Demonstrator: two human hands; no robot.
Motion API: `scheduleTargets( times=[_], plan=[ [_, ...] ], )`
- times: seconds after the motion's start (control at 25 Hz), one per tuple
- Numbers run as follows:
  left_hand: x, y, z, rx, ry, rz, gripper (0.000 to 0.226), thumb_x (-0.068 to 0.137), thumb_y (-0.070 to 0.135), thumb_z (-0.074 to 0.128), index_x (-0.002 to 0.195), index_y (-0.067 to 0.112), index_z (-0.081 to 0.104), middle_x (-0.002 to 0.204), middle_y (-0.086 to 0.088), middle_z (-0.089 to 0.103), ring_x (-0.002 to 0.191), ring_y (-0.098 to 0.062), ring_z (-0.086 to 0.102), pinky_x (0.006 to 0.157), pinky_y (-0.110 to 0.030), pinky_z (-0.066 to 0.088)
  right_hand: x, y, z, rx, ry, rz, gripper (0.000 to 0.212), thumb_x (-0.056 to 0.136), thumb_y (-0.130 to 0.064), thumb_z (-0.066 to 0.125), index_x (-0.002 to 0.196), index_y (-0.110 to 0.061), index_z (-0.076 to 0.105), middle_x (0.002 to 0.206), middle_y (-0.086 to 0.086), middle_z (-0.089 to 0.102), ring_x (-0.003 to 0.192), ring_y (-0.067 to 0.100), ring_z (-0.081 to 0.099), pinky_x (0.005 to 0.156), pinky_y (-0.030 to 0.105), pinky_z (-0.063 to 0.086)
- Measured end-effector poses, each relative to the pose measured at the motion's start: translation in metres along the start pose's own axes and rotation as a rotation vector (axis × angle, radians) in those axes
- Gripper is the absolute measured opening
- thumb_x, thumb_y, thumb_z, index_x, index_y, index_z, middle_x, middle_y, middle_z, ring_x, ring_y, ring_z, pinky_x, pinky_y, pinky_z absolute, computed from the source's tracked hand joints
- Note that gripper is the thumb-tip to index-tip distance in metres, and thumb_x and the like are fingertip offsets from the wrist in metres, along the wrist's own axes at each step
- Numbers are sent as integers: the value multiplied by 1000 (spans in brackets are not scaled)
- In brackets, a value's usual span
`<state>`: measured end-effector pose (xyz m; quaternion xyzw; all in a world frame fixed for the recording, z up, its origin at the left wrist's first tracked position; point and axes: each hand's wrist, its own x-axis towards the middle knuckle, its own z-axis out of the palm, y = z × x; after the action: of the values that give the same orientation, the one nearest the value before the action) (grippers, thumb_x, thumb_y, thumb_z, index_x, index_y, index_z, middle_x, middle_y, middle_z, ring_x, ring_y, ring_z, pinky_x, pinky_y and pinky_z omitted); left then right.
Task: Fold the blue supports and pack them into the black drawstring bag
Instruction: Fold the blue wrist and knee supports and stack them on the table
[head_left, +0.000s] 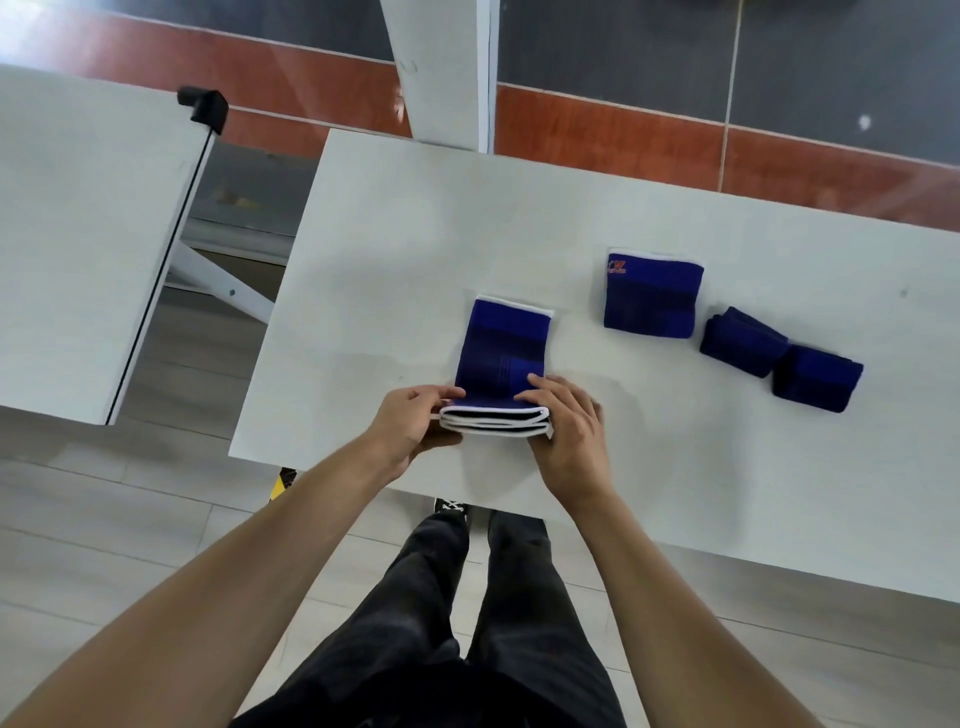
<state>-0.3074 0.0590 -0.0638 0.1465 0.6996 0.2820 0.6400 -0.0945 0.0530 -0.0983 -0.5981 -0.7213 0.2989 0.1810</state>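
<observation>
Person stands at near edge of white table (395, 218), dark trousers (441, 597) and a black shoe (453, 506) visible below. Both hands meet at the near end of a blue support (503, 343) lying flat, mid-table. Left hand (410, 423) pinches its near-left corner btwn thumb and fingers; right hand (569, 434) presses fingers on top at near-right corner, thumb side along the edge. Hands apart, w/ the support's width between them, both gripping it. At the near end, white-trimmed edges show stacked in layers w/ dark gaps btwn them; cannot tell if one piece or more. Support is deep blue, w/ a darker band across the middle, ribbed lines near the hands, white trim at far end.

Farther right: a second support (650, 296) lies flat, folded square, white trim on far edge, small orange logo at far-left corner. Just right of it, two folded supports (782, 358) sit touching, darker, bundled. Left, well apart, a second white table (78, 234). Bag not in view.
</observation>
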Motion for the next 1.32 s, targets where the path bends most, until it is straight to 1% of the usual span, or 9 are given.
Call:
scheduleTargets(
  times=[0.16, 0.24, 0.36, 0.48, 0.6, 0.88, 1.12, 1.24, 1.32],
  plan=[
    [7, -12, -19, 713, -83, 518, 54, 93, -9, 51, 132, 25, 62, 104, -5, 58, 76, -7, 58, 76, -17, 49, -1, -4, 0, 141, -32, 112, 29, 93, -14, 68, 121, -23, 68, 124, -6, 67, 122, 18, 54, 105, 31, 34],
    [13, -14, -18, 849, -102, 640, 41, 92, 5, 64, 128, 26, 63, 102, -2, 60, 87, -10, 59, 84, -23, 48, 0, -10, -5, 184, -62, 204, 28, 98, -18, 62, 125, -25, 65, 116, -7, 66, 112, 16, 51, 98, 30, 36],
    [19, -6, -6, 815, -34, 546, 14, 98, 27, 58, 111, 25, 65, 97, 4, 67, 85, -18, 63, 79, -33, 50, 9, -14, -5, 256, -60, 399, 24, 102, -37, 51, 120, -25, 61, 101, -10, 62, 99, 15, 50, 91, 34, 42],
    [26, -2, 4, 737, 11, 397, 22, 102, 39, 47, 104, 26, 64, 91, 3, 71, 79, -24, 66, 79, -40, 55, 23, -12, 0, 301, 2, 505, 26, 101, -48, 44, 96, -25, 56, 92, -2, 66, 95, 29, 59, 86, 46, 49],
    [30, 1, 7, 759, 44, 389, 27, 103, 41, 45, 100, 23, 64, 82, 1, 69, 77, -26, 66, 78, -47, 56, 33, -16, 0, 260, 3, 507, 28, 105, -41, 40, 91, -19, 50, 83, -3, 59, 88, 29, 56, 84, 47, 46],
    [35, 5, 17, 995, 129, 438, 36, 106, 45, 36, 86, 17, 47, 76, 2, 57, 77, -28, 53, 66, -37, 37, 51, -20, 3, 207, 12, 613, 34, 106, -41, 38, 88, -14, 49, 77, -2, 55, 83, 32, 57, 83, 52, 49],
    [38, 13, 30, 1010, 255, 402, 34, 102, 48, 44, 82, 21, 47, 84, 1, 57, 82, -29, 57, 65, -35, 38, 62, -28, 5, 172, 52, 741, 27, 100, -41, 49, 100, -14, 47, 82, -3, 58, 85, 28, 61, 86, 49, 51],
    [34, 10, 33, 1011, 325, 716, 25, 98, 37, 57, 116, 18, 53, 114, -5, 54, 91, -24, 53, 71, -38, 47, 63, -31, 6, 108, 81, 718, 23, 99, -36, 50, 103, -17, 37, 76, -9, 52, 74, 23, 57, 85, 46, 48],
    [38, -2, 34, 1232, 305, 1015, 37, 97, 29, 59, 132, 19, 55, 136, -6, 52, 111, -29, 52, 89, -41, 48, 61, -32, 8, 0, 129, 642, 22, 99, -32, 52, 105, -18, 36, 83, -6, 55, 77, 24, 56, 83, 41, 44]
  ],
)
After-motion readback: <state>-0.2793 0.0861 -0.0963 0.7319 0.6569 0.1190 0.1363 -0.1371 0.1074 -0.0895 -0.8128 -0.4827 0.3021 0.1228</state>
